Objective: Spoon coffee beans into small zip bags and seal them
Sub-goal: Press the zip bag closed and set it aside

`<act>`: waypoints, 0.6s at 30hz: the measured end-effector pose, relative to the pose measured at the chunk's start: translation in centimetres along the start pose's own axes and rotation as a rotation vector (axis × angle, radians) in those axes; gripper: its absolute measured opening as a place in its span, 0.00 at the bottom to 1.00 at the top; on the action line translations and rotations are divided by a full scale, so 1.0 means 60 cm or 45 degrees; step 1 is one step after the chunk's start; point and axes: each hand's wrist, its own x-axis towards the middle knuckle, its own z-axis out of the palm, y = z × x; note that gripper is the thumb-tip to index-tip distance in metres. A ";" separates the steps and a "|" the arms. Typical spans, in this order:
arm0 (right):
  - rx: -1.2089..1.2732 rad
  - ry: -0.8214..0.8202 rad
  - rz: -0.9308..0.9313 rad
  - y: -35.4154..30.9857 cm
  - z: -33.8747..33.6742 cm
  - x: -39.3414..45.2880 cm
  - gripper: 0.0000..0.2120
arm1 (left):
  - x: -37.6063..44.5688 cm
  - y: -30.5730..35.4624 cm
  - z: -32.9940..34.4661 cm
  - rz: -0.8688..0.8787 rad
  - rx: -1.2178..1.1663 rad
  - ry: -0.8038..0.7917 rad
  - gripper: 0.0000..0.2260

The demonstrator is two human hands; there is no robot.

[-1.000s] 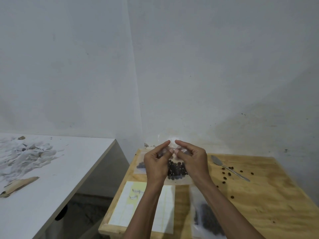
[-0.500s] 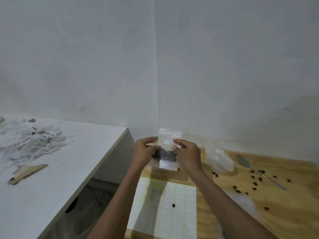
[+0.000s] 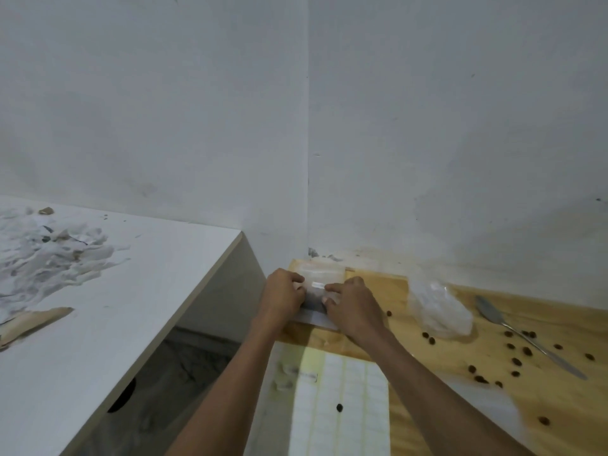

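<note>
No readable writing anywhere, just a blank white label strip on the zip bag (image 3: pixel 320 284). Far left there's a white surface (image 3: pixel 138 301) with one heap of torn paper (image 3: pixel 42 258). Left hand (image 3: pixel 283 296) and right hand (image 3: pixel 353 307) both pinch the one small bag with curled fingers, holding it at the wooden surface's (image 3: pixel 444 406) back left corner, zip edge toward the wall, beans dark inside. Below sits one sticker sheet (image 3: pixel 342 409). Rightward: one crumpled plastic bag (image 3: pixel 439 311), roughly twenty loose beans (image 3: pixel 511 346), one spoon (image 3: pixel 526 339) lying diagonally, bowl toward the wall.
</note>
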 end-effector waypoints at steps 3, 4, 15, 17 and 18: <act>0.062 0.084 -0.031 0.000 -0.014 -0.008 0.19 | -0.007 0.006 -0.002 0.050 0.061 0.096 0.12; 0.101 0.119 -0.035 0.001 -0.023 -0.012 0.17 | -0.010 0.012 -0.002 0.078 0.069 0.146 0.12; 0.441 0.522 0.017 0.098 -0.218 -0.150 0.04 | -0.161 0.195 0.032 0.213 -0.090 -0.099 0.07; 0.402 0.530 0.099 0.138 -0.247 -0.197 0.03 | -0.207 0.219 0.051 0.236 -0.053 -0.175 0.08; 0.357 0.503 0.162 0.159 -0.258 -0.218 0.03 | -0.230 0.228 0.061 0.238 -0.054 -0.216 0.09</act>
